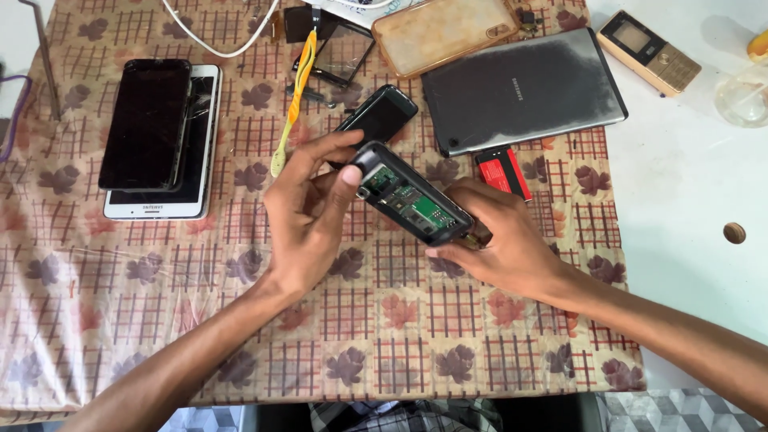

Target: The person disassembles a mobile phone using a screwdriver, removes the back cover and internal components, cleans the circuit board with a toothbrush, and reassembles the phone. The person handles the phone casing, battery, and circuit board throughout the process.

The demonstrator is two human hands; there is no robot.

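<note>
Handset [412, 204] with back cover off: small black phone body, green circuit board and metal slots exposed in the open back. It is held tilted above the patterned tablecloth [120, 280], near the middle of the table, upper end toward the left, lower end toward the right.

Left hand [308, 212] is closed on the upper end; thumb is pressed against the top corner, fingers are curled behind the body. Right hand [500, 240] is closed on the lower end, fingers wrapped under the edge, thumb hidden from view. Both grips are clamped on the handset, no gap seen between fingers and casing.

Just behind the handset a black back cover [380, 114] is seen, lying on the cloth. A red battery [504, 170] is lying beside the right hand, touching the edge of a grey tablet [524, 88]. Two stacked phones [160, 136], black over white, are laid at the left. A yellow-handled tool [294, 100] is laid beyond the left hand. A gold keypad phone [650, 52] is set on the white surface, far right
</note>
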